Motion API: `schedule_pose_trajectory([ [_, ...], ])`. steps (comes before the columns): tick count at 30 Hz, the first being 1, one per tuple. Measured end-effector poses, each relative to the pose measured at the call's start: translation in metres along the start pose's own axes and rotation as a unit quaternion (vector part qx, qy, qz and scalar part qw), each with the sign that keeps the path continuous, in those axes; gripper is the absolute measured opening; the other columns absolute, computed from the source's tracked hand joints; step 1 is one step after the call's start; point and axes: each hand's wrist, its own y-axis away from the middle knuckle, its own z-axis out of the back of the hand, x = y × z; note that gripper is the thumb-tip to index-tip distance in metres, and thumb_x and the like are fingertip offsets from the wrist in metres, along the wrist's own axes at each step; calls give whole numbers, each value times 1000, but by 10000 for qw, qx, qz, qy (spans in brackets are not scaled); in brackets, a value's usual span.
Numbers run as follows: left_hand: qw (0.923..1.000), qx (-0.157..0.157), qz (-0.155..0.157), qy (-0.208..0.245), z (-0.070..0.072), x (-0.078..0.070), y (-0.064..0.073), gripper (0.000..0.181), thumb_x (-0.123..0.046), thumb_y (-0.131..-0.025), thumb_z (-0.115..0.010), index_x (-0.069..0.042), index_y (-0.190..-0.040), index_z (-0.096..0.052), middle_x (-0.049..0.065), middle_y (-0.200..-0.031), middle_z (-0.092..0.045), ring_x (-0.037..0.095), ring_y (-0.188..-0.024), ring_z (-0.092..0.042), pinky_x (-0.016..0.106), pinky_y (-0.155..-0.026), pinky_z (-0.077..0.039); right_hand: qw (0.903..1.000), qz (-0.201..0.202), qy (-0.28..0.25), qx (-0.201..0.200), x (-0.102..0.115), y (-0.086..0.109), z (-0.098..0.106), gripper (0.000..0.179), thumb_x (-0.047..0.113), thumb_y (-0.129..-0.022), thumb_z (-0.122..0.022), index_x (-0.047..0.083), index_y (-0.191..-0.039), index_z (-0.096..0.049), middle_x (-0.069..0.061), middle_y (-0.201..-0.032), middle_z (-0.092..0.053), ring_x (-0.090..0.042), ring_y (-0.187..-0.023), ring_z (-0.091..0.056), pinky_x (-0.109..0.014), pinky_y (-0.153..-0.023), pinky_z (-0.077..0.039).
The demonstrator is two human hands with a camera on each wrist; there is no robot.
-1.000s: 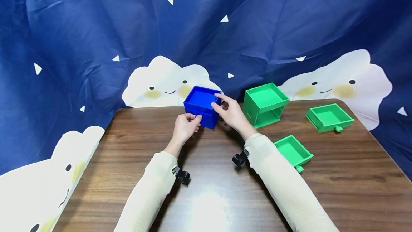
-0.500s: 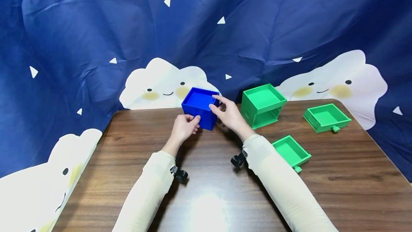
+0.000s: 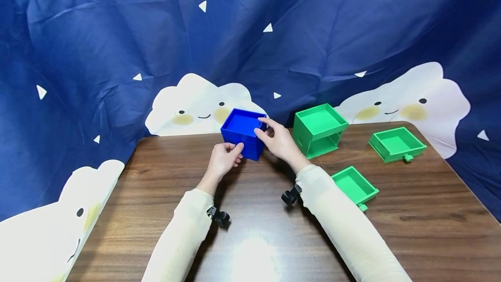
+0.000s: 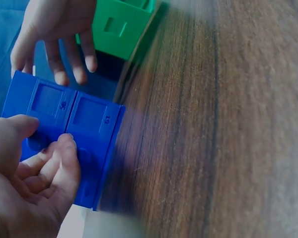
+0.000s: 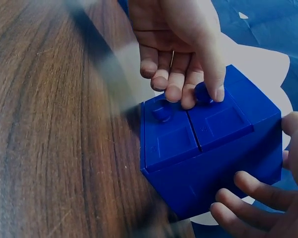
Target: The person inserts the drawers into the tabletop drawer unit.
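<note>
A small blue box-shaped cabinet with a shallow tray top and two drawers (image 5: 213,168) stands on the table near its far edge, its two drawer fronts lying level with each other, one above the other. The left hand (image 3: 224,159) is at the upper drawer: thumb and forefinger are closed to a narrow gap, pinching the round blue upper knob (image 4: 36,143) between them, while the other fingers fold in beneath, in front of the round blue lower knob (image 4: 84,158). The right hand (image 3: 278,140) is half open at the cabinet's right side; its thumb and forefinger, parted from each other, rest at the rim of the tray top, and its remaining fingers hang loosely spread beside the side wall. Just beyond that hand stands a green cabinet with a tray top and an open front (image 3: 301,136). Farther right sit two shallow green drawers with knobs, the far one (image 3: 398,142) near the table's corner and the near one (image 3: 354,186) partly hidden by the cream right sleeve (image 3: 344,225). Under everything lies the brown wood-grain table (image 3: 250,203), and behind hangs a dark blue cloth printed with smiling white clouds (image 3: 235,34).
</note>
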Motion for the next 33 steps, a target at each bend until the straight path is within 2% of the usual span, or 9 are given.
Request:
schedule_pose_trajectory([
  [5, 9999, 92, 39, 71, 3, 3, 5, 36, -30, -105, -71, 5, -100, -77, 23, -87, -77, 18, -62, -68, 27, -58, -60, 9997, -74, 209, 120, 3, 3, 3, 57, 43, -110, -61, 19, -161, -52, -15, -112, -73, -31, -102, -68, -48, -92, -56],
  [9, 9997, 229, 94, 47, 6, 2, 10, 36, -30, -105, -72, 5, -104, -77, 22, -88, -77, 25, -70, -72, 27, -59, -60, 9997, -43, 243, -61, 5, 7, 7, 59, 44, -110, -60, 20, -164, -49, -16, -120, -74, -33, -113, -70, -53, -102, -56],
  [13, 9993, 363, 85, -26, 7, 2, 13, 35, -27, -104, -72, 7, -106, -77, 24, -90, -78, 27, -71, -73, 30, -60, -62, 9994, 45, 218, -263, 7, 12, 13, 59, 42, -110, -60, 19, -163, -49, -14, -119, -73, -32, -111, -68, -52, -99, -55],
  [22, 9966, 806, -91, -156, 8, -2, 17, 29, -18, -105, -69, 10, -109, -75, 25, -90, -77, 35, -74, -75, 36, -63, -63, 9988, 208, 394, -218, 12, 21, 20, 52, 39, -109, -62, 14, -154, -60, -13, -121, -75, -32, -107, -67, -50, -97, -53],
  [29, 9916, 1260, -259, -140, 3, 0, 21, 26, -10, -104, -64, 13, -113, -74, 29, -93, -76, 29, -72, -73, 38, -65, -65, 9981, 396, 436, -199, 12, 30, 26, 43, 32, -107, -65, 7, -142, -68, -12, -118, -77, -30, -108, -70, -49, -98, -55],
  [33, 9867, 1571, -398, -117, -3, 0, 25, 25, -9, -106, -62, 12, -114, -73, 27, -94, -76, 26, -74, -73, 34, -66, -64, 9980, 396, 458, -179, 11, 35, 30, 41, 31, -107, -65, 6, -139, -70, -13, -121, -78, -32, -109, -72, -50, -98, -56],
])
